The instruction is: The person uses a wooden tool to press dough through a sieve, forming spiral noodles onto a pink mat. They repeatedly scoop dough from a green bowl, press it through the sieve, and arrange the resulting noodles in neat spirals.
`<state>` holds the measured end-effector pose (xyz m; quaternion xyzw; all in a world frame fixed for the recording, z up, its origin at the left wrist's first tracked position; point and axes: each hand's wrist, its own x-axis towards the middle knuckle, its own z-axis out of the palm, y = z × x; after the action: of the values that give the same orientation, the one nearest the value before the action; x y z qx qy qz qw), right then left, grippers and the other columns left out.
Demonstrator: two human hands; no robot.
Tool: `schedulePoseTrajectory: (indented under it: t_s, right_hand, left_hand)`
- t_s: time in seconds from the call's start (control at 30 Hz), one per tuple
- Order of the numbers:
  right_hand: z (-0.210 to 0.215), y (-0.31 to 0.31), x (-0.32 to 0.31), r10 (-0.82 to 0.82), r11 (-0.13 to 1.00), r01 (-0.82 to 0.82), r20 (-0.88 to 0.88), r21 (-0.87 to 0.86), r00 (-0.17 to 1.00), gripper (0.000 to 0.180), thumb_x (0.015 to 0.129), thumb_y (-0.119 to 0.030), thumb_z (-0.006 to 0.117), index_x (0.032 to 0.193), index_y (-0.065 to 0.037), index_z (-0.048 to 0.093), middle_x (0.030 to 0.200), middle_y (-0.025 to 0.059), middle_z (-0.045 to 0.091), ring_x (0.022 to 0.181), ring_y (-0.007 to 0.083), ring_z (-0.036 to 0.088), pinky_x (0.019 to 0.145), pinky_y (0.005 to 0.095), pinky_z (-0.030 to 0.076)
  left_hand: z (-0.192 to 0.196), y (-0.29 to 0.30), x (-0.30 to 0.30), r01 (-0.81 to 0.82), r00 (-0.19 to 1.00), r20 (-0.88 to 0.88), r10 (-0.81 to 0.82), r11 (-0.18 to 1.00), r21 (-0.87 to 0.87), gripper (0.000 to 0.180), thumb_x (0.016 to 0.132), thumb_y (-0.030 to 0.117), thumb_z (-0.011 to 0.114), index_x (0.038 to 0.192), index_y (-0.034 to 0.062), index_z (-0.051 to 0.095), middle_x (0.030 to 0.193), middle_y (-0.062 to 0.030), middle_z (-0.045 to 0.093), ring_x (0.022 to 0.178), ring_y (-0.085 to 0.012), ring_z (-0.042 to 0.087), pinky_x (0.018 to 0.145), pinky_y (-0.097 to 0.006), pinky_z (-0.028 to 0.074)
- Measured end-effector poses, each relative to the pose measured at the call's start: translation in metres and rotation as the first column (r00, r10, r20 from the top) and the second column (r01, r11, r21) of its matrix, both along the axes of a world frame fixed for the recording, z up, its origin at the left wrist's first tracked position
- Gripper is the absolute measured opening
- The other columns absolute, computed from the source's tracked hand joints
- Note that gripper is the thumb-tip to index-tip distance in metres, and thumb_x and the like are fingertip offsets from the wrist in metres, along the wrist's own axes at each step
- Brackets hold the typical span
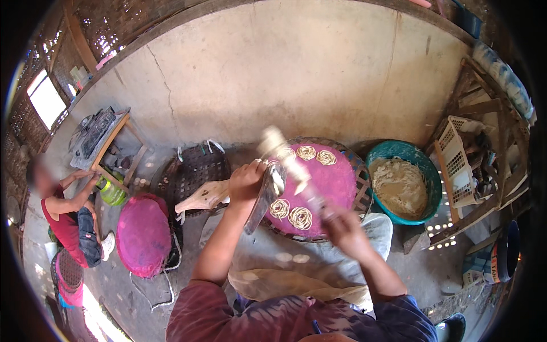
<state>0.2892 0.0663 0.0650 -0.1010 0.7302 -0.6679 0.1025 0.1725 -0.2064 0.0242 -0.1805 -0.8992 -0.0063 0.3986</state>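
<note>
My left hand point(246, 181) is closed around a dark, shiny scoop-shaped piece point(263, 202) with pale dough in its upper part. A pale wooden piece point(203, 196) sticks out to the left of that wrist; whether it joins the dark piece I cannot tell. My right hand point(343, 232) grips a stick-like tool point(312, 199), smeared by motion and coated with pale dough point(285, 154) toward its far end. Below both hands lies a round pink cloth-covered tray point(330, 182), bearing several coiled nests of dough strands point(299, 218) at its far and near edges.
At right stand a teal basin point(436, 194) of dough, a white plastic crate point(456, 165) and a wooden frame point(504, 137). Left are a woven basket point(191, 168) and another pink round point(142, 236). A person point(71, 222) crouches far left by a small wooden table point(117, 137).
</note>
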Motion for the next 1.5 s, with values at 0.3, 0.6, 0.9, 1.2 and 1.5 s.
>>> schedulePoseTrajectory:
  t_s: [0.3,0.6,0.9,1.2,1.5]
  right_hand:
    - [-0.114,0.212,-0.053,-0.414,0.161,0.475,-0.378,0.865,0.828,0.046,0.099,-0.023,0.048,0.137,0.003,0.049,0.123,0.0282,0.061,0.115,0.0414,0.059,0.097,0.0438,0.047]
    - [-0.07,-0.018,0.026,0.245,0.821,0.148,0.575,-0.552,0.78,0.114,0.07,-0.092,0.044,0.144,-0.004,0.04,0.121,0.0192,0.059,0.1,0.0298,0.064,0.079,0.0425,0.056]
    - [-0.047,0.037,0.025,-0.134,0.728,0.306,0.31,-0.614,0.941,0.096,0.08,-0.089,0.031,0.124,-0.006,0.046,0.071,0.0026,0.045,0.041,0.0079,0.038,0.033,0.0228,0.031]
    - [-0.032,0.007,0.015,-0.436,0.884,0.348,-0.281,-0.313,0.855,0.118,0.075,-0.083,0.054,0.149,0.002,0.02,0.078,0.0031,0.048,0.044,0.0055,0.041,0.035,0.0208,0.034]
    - [-0.025,0.007,0.01,-0.551,0.827,0.459,-0.309,-0.323,0.775,0.126,0.07,-0.08,0.065,0.149,0.006,0.018,0.12,0.0103,0.048,0.065,0.0048,0.044,0.052,0.0199,0.034]
  left_hand:
    - [0.092,-0.074,0.091,0.126,0.814,0.279,-0.509,0.624,0.771,0.038,0.076,0.012,0.073,0.111,0.0051,0.061,0.097,-0.0075,0.063,0.092,-0.0191,0.062,0.081,-0.033,0.051]
    - [0.06,0.039,0.058,-0.273,0.256,-0.67,-0.696,-0.717,0.641,0.02,0.078,0.019,0.064,0.083,0.0146,0.046,0.078,0.0011,0.043,0.072,-0.0117,0.048,0.07,-0.028,0.042]
    - [0.005,0.025,0.052,0.407,0.811,0.131,-0.57,0.711,0.574,0.025,0.084,0.014,0.066,0.107,0.0058,0.058,0.117,-0.0112,0.059,0.107,-0.0326,0.058,0.089,-0.044,0.046]
    - [0.023,0.059,0.066,0.534,0.769,0.238,-0.593,0.801,0.27,0.028,0.082,0.012,0.065,0.106,0.0005,0.056,0.112,-0.0161,0.061,0.099,-0.0343,0.058,0.089,-0.048,0.042]
    - [0.038,0.063,0.081,0.56,0.722,0.365,-0.587,0.807,0.19,0.033,0.085,0.021,0.06,0.11,-0.0005,0.061,0.115,-0.0138,0.055,0.1,-0.0294,0.055,0.092,-0.042,0.043]
